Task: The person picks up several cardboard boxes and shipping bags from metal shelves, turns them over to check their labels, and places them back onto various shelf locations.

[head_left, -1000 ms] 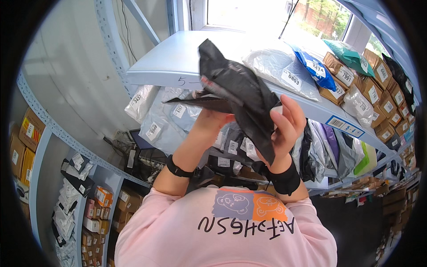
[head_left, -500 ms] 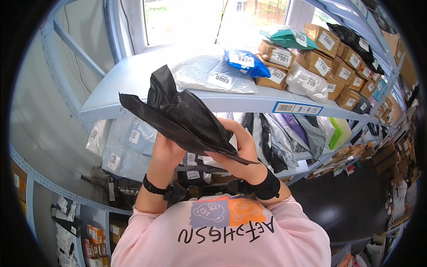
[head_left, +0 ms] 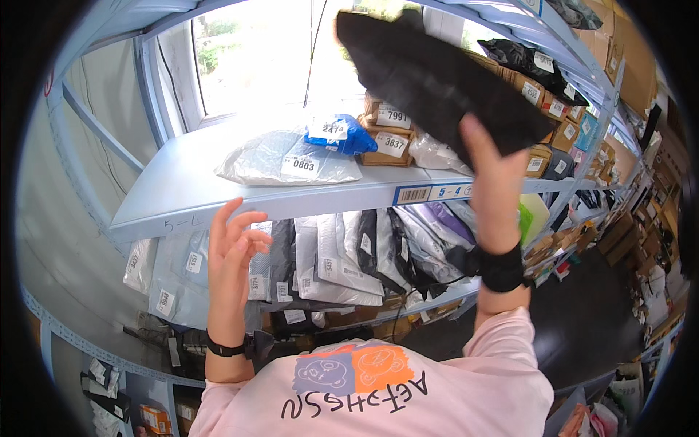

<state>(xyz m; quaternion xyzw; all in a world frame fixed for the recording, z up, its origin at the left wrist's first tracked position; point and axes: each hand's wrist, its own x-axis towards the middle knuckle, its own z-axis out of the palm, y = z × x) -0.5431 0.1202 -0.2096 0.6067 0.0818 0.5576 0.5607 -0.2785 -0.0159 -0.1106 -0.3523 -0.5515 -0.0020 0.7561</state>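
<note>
Parcel of flat black plastic [head_left: 433,80] hangs at upper right of the frame, not yet set down, pinched by the right hand [head_left: 496,162], while the empty left hand [head_left: 233,239] spreads loosely before the pale-blue metal shelf [head_left: 171,176].

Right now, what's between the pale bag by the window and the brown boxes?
A blue packet lies there in the head view, overlapping the pale bag.
</note>
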